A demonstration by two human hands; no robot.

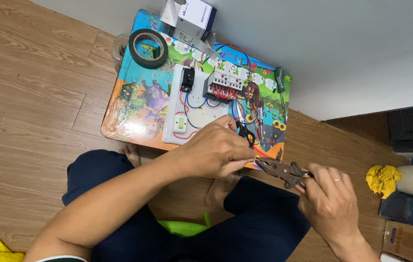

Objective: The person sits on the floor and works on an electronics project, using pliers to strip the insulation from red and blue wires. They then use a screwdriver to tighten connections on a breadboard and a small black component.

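- Wood floor on the left; a low colourful table (133,109) carries a tape roll (148,47) and a white board (194,104) with red and blue wiring.
- Left hand (216,150) is pinched closed at the table's near edge, seemingly on a thin wire; I cannot tell for sure.
- Rusty pliers (281,171) lie just right of it, nose pointing left at those fingertips, long axis nearly level.
- Right hand (330,201) grips the handles.

Rusty matt metal pliers (281,170) — glossy printed tabletop (138,104) — smooth wood-grain floor (32,97)
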